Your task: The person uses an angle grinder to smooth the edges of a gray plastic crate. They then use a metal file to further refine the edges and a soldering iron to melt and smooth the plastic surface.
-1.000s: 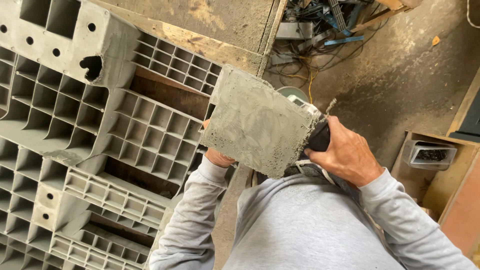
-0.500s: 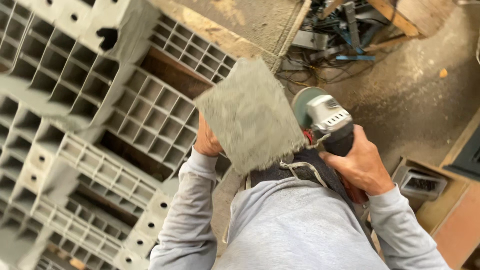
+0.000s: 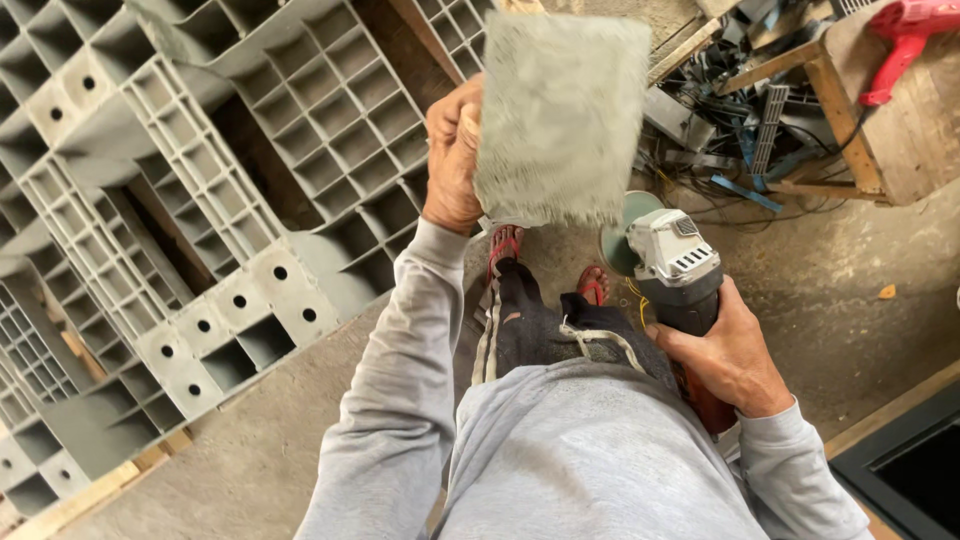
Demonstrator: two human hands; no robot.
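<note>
Both hands are closed on something: the left hand (image 3: 455, 160) grips the edge of a flat grey slab (image 3: 560, 115), lifted up in front of the person and blurred, while the right hand (image 3: 725, 355) is wrapped around the body of an angle grinder (image 3: 675, 265) held lower, its disc just below the slab's bottom edge. Grey plastic pallets (image 3: 200, 200) lie stacked on the concrete floor (image 3: 850, 280) to the left, and a red power tool (image 3: 900, 40) rests on a wooden stand at upper right.

Hands grip grey slab (image 3: 560, 115) and angle grinder (image 3: 672, 268).
</note>
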